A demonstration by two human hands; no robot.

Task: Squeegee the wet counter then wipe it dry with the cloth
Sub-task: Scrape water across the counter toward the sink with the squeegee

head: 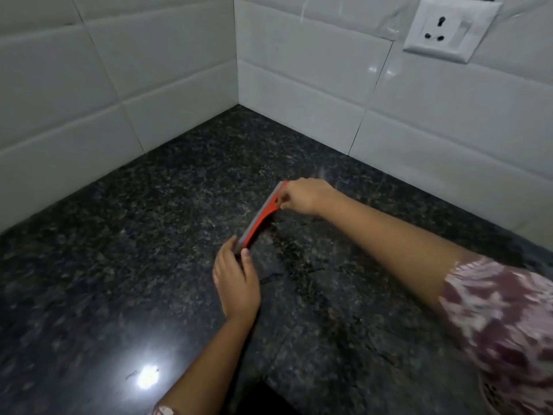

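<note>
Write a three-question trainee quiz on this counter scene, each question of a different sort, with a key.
1. True or false: both hands hold the squeegee, the left hand at its near end and the right hand at its far end.
2. Multiple choice: the counter is A) white tile, B) dark speckled stone, C) bare wood.
3. Fill in: on the tiled wall at upper right sits a white ____.

Key: 1 true; 2 B; 3 socket. No cloth is in view.
</note>
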